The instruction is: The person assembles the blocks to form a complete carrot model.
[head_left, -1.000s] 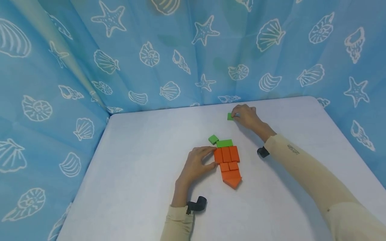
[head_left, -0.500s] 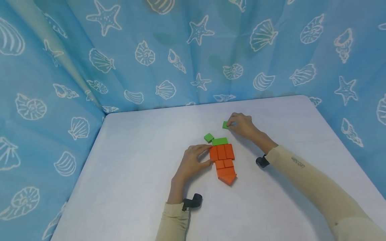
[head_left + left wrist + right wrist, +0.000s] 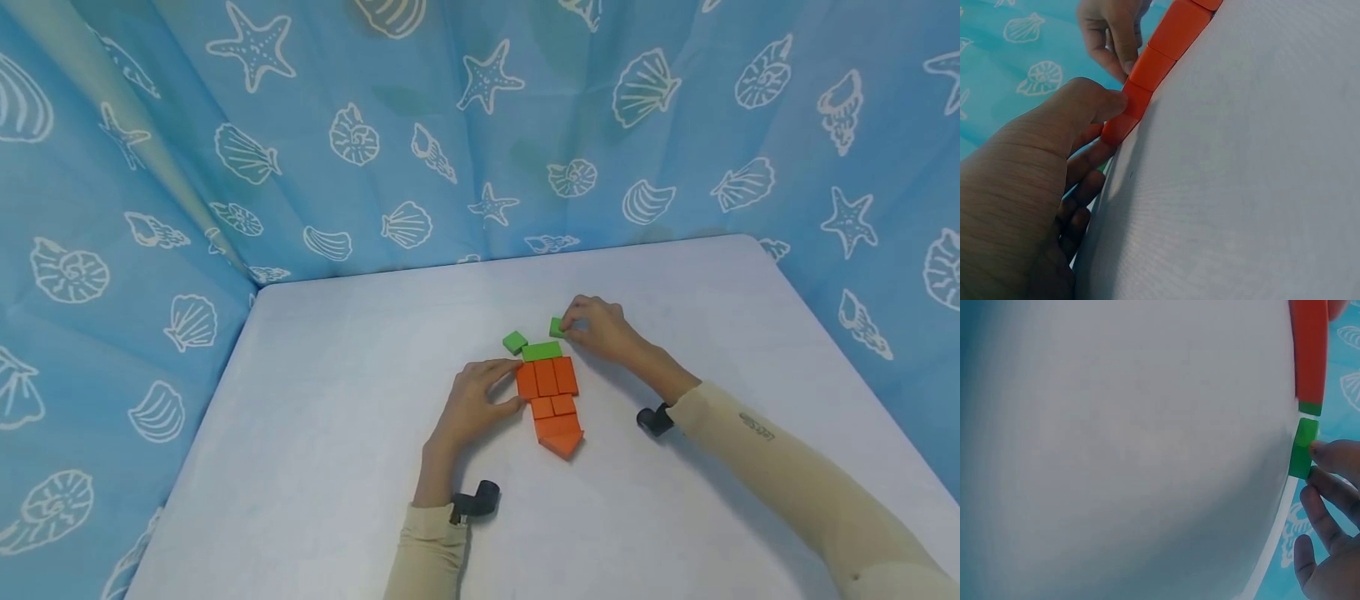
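Observation:
On the white table, orange blocks (image 3: 547, 377) lie edge to edge in a shape that narrows to a point at the near end. A long green block (image 3: 542, 352) borders their far side. My left hand (image 3: 471, 402) grips the leftmost orange block (image 3: 527, 381) between thumb and forefinger; in the left wrist view the thumb (image 3: 1110, 104) presses its side. Just beyond the long green block, at its right, my right hand (image 3: 600, 328) pinches a small green block (image 3: 1303, 449) by thumb and fingers. Another small green block (image 3: 515, 342) sits turned at the far left corner.
A blue curtain (image 3: 300, 167) with white shells and starfish hangs behind the table (image 3: 337, 375) and along its sides. Black wrist cameras are strapped to both wrists.
My right hand has drawn the small green block from near the table's far edge toward the long green block. The left hand keeps its place at the orange blocks. The head view has shifted slightly.

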`<state>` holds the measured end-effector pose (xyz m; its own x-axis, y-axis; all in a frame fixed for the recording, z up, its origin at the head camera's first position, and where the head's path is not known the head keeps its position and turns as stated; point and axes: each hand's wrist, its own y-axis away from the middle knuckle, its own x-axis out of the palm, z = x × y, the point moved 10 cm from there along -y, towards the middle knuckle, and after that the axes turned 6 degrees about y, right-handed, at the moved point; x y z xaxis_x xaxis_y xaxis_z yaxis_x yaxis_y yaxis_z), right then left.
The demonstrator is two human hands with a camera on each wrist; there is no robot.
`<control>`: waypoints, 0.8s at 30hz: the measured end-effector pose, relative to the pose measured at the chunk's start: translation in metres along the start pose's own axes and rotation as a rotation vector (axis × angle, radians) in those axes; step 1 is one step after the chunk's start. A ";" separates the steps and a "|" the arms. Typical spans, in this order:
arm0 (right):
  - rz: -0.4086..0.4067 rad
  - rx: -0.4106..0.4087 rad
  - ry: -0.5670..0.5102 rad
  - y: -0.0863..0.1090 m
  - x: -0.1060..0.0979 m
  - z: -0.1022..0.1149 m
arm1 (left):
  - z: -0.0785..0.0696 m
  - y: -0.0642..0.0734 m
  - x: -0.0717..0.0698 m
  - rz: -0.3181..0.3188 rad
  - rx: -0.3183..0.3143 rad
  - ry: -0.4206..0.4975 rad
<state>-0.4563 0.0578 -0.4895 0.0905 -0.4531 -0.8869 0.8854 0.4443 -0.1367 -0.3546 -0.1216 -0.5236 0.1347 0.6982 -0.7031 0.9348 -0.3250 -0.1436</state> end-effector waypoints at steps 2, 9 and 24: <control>0.000 0.000 -0.009 0.002 0.000 0.001 | 0.000 0.000 0.000 -0.001 0.002 0.005; -0.016 -0.018 -0.015 0.006 0.002 0.003 | 0.002 -0.002 0.000 0.000 0.004 0.003; -0.036 -0.057 -0.027 0.015 0.003 0.005 | 0.004 -0.004 0.001 0.003 0.013 0.009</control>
<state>-0.4407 0.0589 -0.4914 0.0718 -0.4905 -0.8685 0.8608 0.4704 -0.1945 -0.3592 -0.1217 -0.5266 0.1407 0.7025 -0.6977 0.9301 -0.3353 -0.1499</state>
